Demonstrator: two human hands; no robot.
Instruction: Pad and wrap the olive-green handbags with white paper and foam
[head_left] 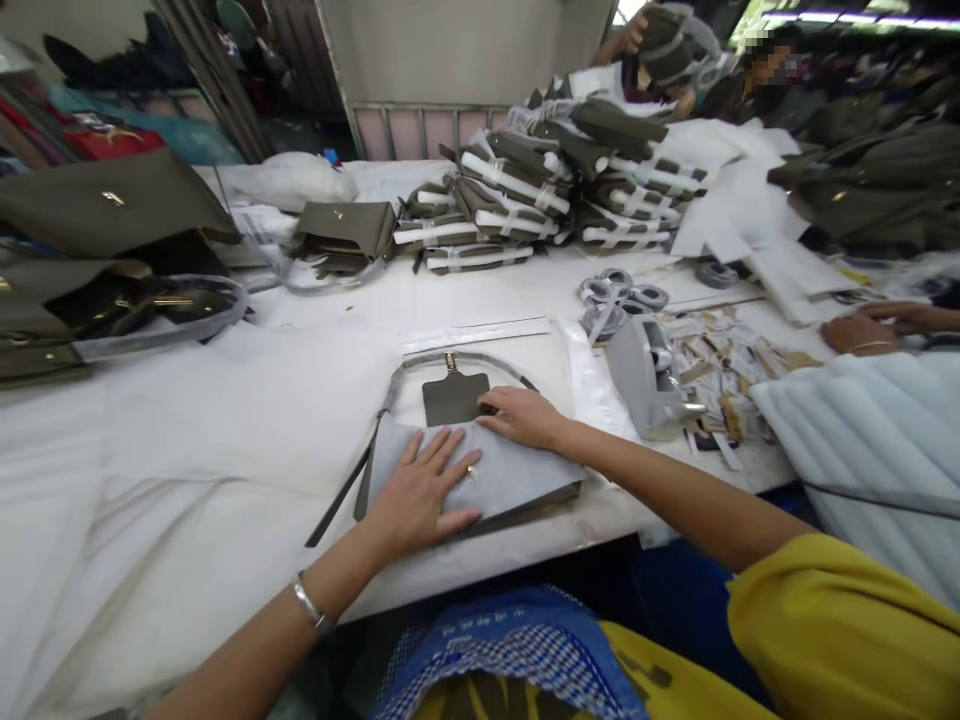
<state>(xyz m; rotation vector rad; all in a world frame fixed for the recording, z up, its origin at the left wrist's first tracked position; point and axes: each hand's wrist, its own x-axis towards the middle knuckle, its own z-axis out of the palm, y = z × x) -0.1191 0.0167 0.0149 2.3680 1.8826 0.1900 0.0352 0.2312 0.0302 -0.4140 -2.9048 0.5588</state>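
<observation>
An olive handbag (544,500) lies on the white table in front of me, mostly covered by a pale grey-white sheet (529,460). My left hand (427,490) rests flat on the sheet with its fingers spread. At the sheet's far edge, my right hand (521,415) has its fingers bent together, touching the edge beside an olive flap (450,400) with a gold clasp. What those fingers hold, if anything, is hidden. Beyond the flap curves the bag's wrapped handle (409,370). A dark strap (341,500) trails off to the left.
Wrapped bags (517,190) are piled at the back, and larger olive bags (112,230) stand at the left. A tape dispenser (645,375) sits right of my work, beside scattered scraps (724,360) and coiled wrapped straps (619,295). Another person's hand (859,332) is at far right.
</observation>
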